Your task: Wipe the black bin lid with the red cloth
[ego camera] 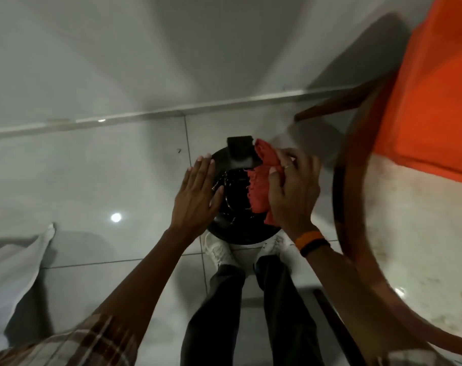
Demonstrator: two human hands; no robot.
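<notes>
The black lid (237, 207) lies on the bin, on the tiled floor (92, 180), just in front of the person's shoes (219, 250). The left hand (195, 196) rests flat on the left edge of the lid, its fingers (202, 170) straight and close together, with the thumb a little apart. The right hand (290, 191) grips the red cloth (261, 186) on the right side of the lid; its fingers are curled and pinch the cloth. The cloth hangs out to the left of these fingers and touches the lid. A table (422, 247) stands just right of the right hand.
</notes>
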